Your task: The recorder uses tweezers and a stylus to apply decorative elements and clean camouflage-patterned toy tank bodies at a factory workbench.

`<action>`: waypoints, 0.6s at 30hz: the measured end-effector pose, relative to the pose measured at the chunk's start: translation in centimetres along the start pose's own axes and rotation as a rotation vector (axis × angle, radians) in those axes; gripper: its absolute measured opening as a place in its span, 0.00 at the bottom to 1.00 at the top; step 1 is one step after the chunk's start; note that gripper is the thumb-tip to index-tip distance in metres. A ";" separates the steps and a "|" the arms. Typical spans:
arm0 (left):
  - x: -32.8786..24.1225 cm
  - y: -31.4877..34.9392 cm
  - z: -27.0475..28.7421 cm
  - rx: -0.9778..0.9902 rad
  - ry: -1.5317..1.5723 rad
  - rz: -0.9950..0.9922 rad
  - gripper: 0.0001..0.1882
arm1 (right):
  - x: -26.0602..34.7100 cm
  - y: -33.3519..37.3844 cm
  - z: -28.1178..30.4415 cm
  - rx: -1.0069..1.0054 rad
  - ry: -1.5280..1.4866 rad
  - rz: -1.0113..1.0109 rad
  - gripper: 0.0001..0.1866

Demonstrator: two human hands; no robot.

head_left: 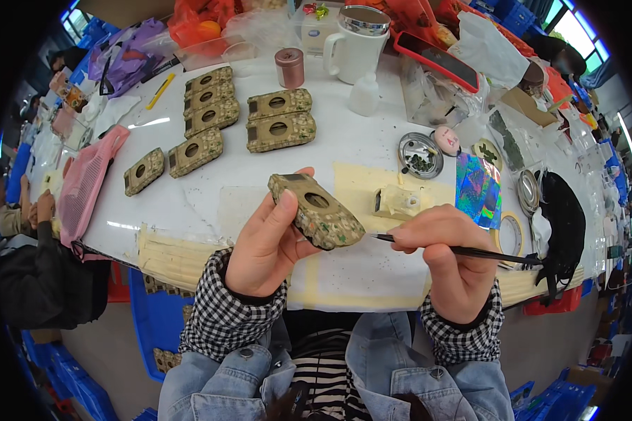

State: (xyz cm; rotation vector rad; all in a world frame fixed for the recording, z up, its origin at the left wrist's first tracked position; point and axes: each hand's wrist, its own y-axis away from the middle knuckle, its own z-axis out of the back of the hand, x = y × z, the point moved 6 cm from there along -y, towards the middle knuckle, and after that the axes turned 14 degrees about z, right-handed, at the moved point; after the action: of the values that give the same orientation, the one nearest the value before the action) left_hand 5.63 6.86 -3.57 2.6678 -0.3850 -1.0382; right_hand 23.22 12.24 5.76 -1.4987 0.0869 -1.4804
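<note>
My left hand [265, 242] grips a camouflage-painted model tank hull [317, 209] by its edges, thumb on top beside the round hole. The hull is tilted with one end toward my right hand. My right hand [451, 256] pinches a slim black pointed tool [488, 253], whose pale tip is close to the hull's near right corner. Whether the tip touches it, I cannot tell. Several like hulls [281, 132] stand in groups farther back on the white table [358, 144].
Right of the hands lie a small pale block [398, 202], a round tin with dark green bits [420, 156], a holographic sheet [478, 188] and a tape roll [510, 235]. Farther back stand a white mug [357, 49] and a small bottle [364, 95]. A pink basket [91, 186] sits left.
</note>
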 end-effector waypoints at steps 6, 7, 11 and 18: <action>0.1 0.2 -0.4 0.012 -0.109 0.037 0.29 | -0.7 -1.1 -1.7 0.061 -0.051 0.036 0.07; 0.2 0.3 -0.4 0.010 -0.108 0.043 0.29 | -0.8 -1.0 -1.8 0.056 -0.053 0.025 0.07; 0.3 0.3 -0.3 0.006 -0.122 0.037 0.30 | -1.2 -0.9 -1.9 0.059 -0.065 0.005 0.06; 0.3 0.2 -0.4 0.027 -0.052 0.040 0.27 | -1.4 -0.8 -2.1 0.052 -0.091 -0.072 0.07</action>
State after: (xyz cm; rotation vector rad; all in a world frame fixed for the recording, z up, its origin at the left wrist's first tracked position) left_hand 6.05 6.62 -3.40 2.6498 -0.4636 -1.0998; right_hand 20.77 12.39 4.80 -1.5382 -0.0602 -1.4580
